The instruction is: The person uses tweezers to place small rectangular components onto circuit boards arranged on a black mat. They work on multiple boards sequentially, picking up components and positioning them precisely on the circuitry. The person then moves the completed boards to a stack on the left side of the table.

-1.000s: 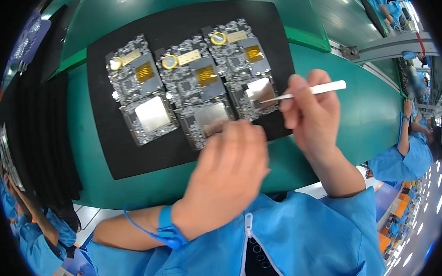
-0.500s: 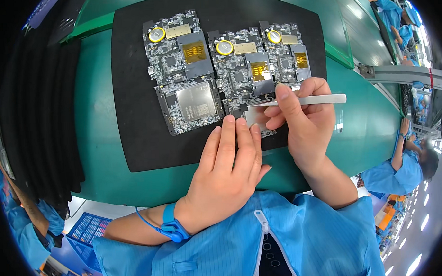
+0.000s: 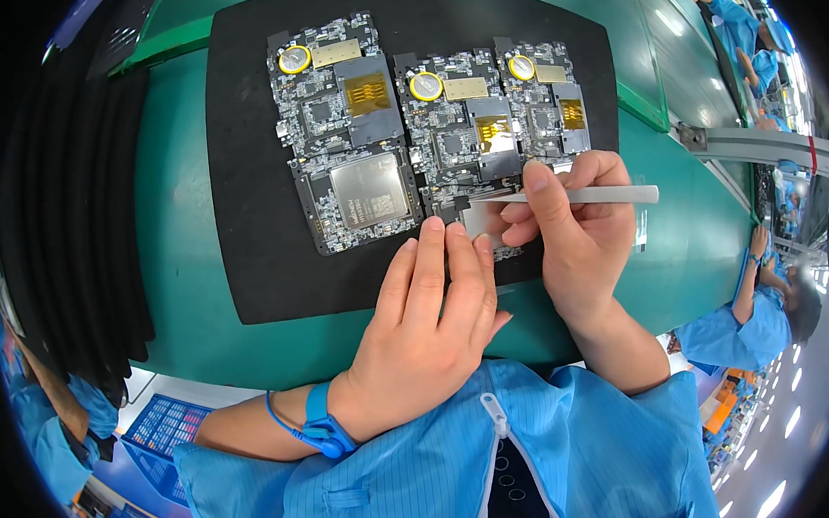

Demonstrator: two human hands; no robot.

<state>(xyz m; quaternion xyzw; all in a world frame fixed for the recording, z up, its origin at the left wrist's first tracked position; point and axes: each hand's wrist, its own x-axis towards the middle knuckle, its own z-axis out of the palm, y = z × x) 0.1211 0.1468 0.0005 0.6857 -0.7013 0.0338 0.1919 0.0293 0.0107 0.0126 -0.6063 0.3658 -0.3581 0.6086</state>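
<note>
1. Green table (image 3: 187, 294), bearing a black mat (image 3: 247, 173) at its centre.
2. Three circuit boards in a row on the mat: left board (image 3: 346, 124), middle board (image 3: 456, 139), right board (image 3: 546, 99).
3. Left hand (image 3: 426, 322), fingers extended flat, fingertips resting on the near edge of the middle board.
4. Right hand (image 3: 578, 235), closed around metal tweezers (image 3: 567, 196), just right of the left hand.
5. Tweezers lying level, tips pointing left onto the middle board's near part.
</note>
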